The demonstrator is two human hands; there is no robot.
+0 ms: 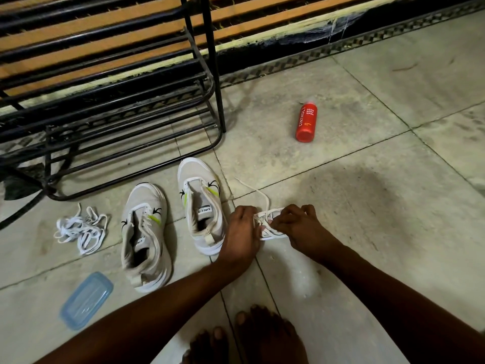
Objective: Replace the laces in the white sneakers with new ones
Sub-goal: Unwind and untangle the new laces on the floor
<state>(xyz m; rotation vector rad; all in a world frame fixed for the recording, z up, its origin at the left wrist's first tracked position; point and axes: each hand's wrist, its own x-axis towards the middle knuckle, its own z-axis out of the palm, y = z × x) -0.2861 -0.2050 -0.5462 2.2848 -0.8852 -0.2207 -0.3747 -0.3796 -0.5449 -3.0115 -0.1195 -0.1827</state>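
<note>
On tiled floor (367, 206), both hands (242, 232) pinch new laces (270, 224) beside sneakers (202, 206).

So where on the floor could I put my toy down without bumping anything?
Bare tiles lie between the red bottle and the hands, and to their right. It is crowded left: two sneakers, old laces, blue lid.

Colours and patterns, located relative to the black metal rack (126, 106)

Below the rack: two white sneakers (147, 232) with beige mesh, neon-yellow stripes and black marks. Left of them: white laces (78, 229); lower still, a translucent blue lid (86, 299). Right of the rack: a red bottle (306, 122) with white lettering. Floor (367, 206): pale grey-green tiles, dark grout. Behind: orange-brown slats (105, 35).
</note>
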